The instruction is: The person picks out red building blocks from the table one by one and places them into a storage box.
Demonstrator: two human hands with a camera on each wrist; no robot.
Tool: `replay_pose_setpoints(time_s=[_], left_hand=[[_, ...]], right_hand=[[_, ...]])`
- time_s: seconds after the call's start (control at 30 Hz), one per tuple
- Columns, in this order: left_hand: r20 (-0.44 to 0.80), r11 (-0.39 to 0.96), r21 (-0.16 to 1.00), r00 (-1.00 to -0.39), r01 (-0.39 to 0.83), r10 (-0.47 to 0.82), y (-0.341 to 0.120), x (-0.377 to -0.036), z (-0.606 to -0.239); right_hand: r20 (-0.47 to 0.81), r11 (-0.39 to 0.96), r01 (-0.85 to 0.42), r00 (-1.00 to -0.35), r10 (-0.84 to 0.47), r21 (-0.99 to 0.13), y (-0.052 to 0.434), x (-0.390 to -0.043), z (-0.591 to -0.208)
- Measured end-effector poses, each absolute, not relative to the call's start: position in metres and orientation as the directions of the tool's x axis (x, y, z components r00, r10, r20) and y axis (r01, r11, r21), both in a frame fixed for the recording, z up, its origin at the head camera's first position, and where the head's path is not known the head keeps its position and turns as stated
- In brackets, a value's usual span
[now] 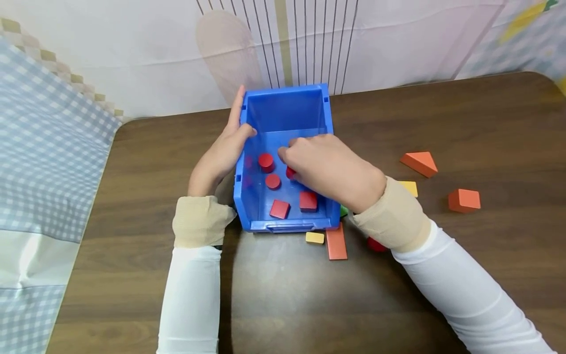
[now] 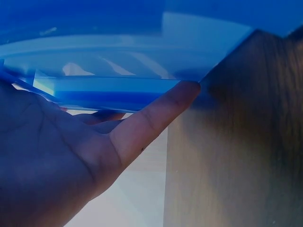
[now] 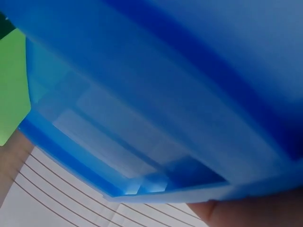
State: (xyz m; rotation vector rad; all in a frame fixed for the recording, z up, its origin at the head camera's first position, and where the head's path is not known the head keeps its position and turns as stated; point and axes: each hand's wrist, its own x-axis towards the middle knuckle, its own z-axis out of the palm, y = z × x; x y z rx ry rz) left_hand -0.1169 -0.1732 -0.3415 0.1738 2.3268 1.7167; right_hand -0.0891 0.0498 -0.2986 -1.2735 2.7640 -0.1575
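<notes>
A blue bin [image 1: 286,110] stands on the dark wooden table [image 1: 442,113]. My left hand [image 1: 242,120] holds its left wall, thumb over the rim and fingers along the outside; the left wrist view shows the thumb [image 2: 156,113] against the blue bin [image 2: 142,56]. My right hand [image 1: 288,161] reaches into the bin, its fingers curled down over a red block [image 1: 290,172] that is mostly hidden. On the bin floor lie two red cylinders [image 1: 266,161] [image 1: 272,181] and two red cubes [image 1: 279,209] [image 1: 308,200]. The right wrist view shows only the bin wall [image 3: 165,94] and a green block [image 3: 12,85].
Loose blocks lie right of and in front of the bin: an orange wedge [image 1: 420,162], an orange cube [image 1: 464,200], a yellow block [image 1: 409,187], a small yellow piece [image 1: 315,237], an orange bar [image 1: 336,242] and a red piece [image 1: 375,244]. A curtain hangs behind the table.
</notes>
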Motion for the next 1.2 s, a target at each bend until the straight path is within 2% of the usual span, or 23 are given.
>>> replay_pose_setpoints(time_s=[0.3,0.67,1.2], left_hand=[[-0.115,0.303,0.952,-0.966,-0.041,0.232,-0.175,-0.120,-0.343],[-0.116,0.293,0.955,-0.971,-0.051,0.208,-0.181,-0.119,-0.345],[-0.117,0.277,0.959,-0.972,-0.058,0.203,-0.188,-0.115,-0.352]], right_hand=[[-0.108,0.689,-0.723,-0.682,-0.723,-0.049,0.044,-0.092,-0.304],[-0.104,0.682,-0.725,-0.688,-0.718,0.093,0.035,-0.092,-0.309],[-0.150,0.667,-0.728,-0.686,-0.712,0.160,0.025,-0.085,-0.313]])
